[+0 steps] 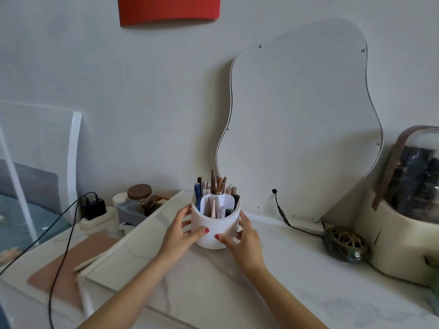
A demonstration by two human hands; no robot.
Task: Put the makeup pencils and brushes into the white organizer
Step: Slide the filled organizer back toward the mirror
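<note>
The white organizer [213, 225], a round cup with inner compartments, stands on the marble tabletop [213, 288] in the middle of the view. Several makeup pencils and brushes [215, 187] stick up out of its compartments. My left hand [181, 231] wraps its left side, thumb across the front. My right hand [244, 238] holds its right side, thumb also on the front wall. Both hands grip the cup between them.
A wavy-edged mirror [304, 129] leans on the wall just behind. A dark perforated dish [345, 244] and a cream domed case [408, 219] stand at right, with a black cable [285, 218] running between. At left are a jar [140, 197], a charger [93, 207] and a pink mat [69, 269].
</note>
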